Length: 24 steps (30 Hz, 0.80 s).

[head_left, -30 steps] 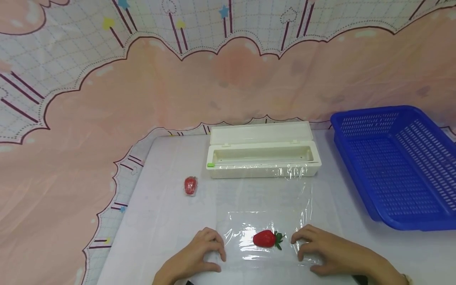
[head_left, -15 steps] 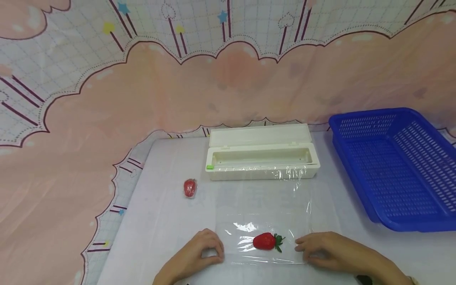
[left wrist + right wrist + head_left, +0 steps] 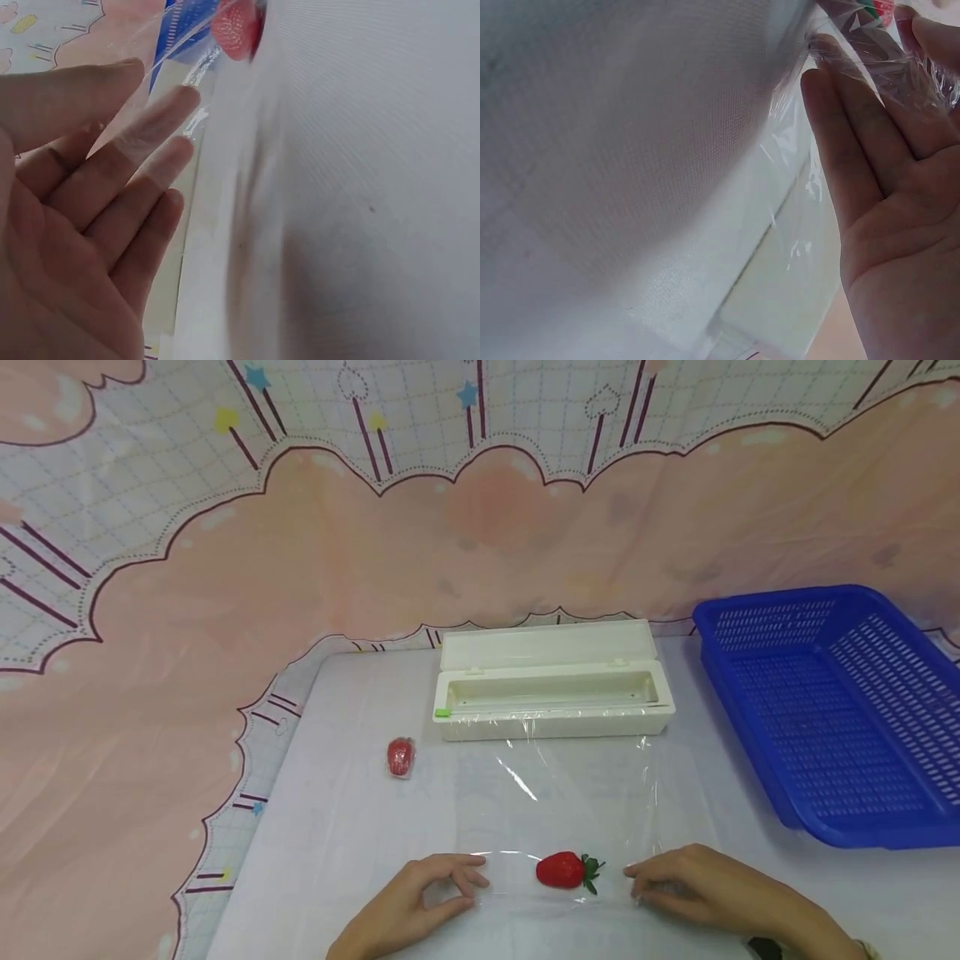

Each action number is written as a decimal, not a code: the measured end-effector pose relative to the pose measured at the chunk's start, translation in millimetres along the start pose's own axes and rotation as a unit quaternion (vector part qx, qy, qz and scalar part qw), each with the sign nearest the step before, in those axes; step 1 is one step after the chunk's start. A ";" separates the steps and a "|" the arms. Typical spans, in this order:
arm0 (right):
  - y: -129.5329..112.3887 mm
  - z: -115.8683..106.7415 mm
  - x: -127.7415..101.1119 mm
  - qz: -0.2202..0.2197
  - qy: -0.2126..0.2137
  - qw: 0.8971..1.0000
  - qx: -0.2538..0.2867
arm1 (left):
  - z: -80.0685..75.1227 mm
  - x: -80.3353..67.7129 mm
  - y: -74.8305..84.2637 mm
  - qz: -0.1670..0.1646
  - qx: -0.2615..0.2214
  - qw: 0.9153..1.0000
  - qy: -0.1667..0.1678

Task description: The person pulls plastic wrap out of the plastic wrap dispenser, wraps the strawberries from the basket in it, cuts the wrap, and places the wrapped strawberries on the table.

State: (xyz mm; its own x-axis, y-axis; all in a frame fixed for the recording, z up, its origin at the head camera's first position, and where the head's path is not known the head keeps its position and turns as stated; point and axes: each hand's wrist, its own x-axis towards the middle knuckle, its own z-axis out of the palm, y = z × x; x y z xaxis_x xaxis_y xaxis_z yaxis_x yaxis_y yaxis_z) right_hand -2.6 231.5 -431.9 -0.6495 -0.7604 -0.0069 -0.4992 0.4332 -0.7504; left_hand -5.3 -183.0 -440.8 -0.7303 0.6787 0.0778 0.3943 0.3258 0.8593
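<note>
White bench (image 3: pixel 360 827) carries a strawberry (image 3: pixel 560 869) on cling film (image 3: pixel 577 777); left hand (image 3: pixel 420 897) and right hand (image 3: pixel 690 885) each pinch a near corner, keeping the sheet taut.

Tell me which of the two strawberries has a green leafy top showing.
The strawberry lying between the left hand and the right hand shows green leaves. The other strawberry, farther left, shows none.

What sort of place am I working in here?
Likely a staged tabletop: a white table against a party-print backdrop, with a cling-film dispenser, a blue basket and a strawberry between both hands.
</note>
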 end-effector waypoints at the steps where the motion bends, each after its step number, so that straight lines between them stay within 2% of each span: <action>1: 0.2 0.1 -0.1 0.001 0.000 1.000 0.001 | 0.4 -0.5 -0.4 -0.005 -0.006 1.000 -0.001; 6: 2.7 1.1 -0.5 -0.011 0.007 1.000 0.007 | 2.1 -1.3 -5.1 -0.024 -0.015 1.000 0.006; 13: 7.4 2.1 -0.6 -0.031 0.041 0.999 0.008 | 3.6 2.4 -11.9 -0.063 -0.013 0.997 0.053; 19: 8.5 0.0 1.8 0.004 0.079 0.997 0.004 | 5.7 9.1 -10.0 -0.106 -0.034 0.991 0.079; 24: 10.2 -0.6 7.4 0.041 0.088 0.995 0.034 | 8.4 17.2 -6.9 -0.162 -0.091 0.977 0.106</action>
State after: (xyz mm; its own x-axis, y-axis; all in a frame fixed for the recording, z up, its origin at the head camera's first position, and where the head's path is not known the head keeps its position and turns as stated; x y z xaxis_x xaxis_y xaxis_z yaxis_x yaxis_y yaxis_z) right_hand -12.9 230.6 -439.2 -0.7790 -0.6256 0.0416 -0.4052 0.4517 -0.7948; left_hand -15.9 -168.1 -449.7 -0.9067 0.4023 -0.1267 0.0319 0.3650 0.9305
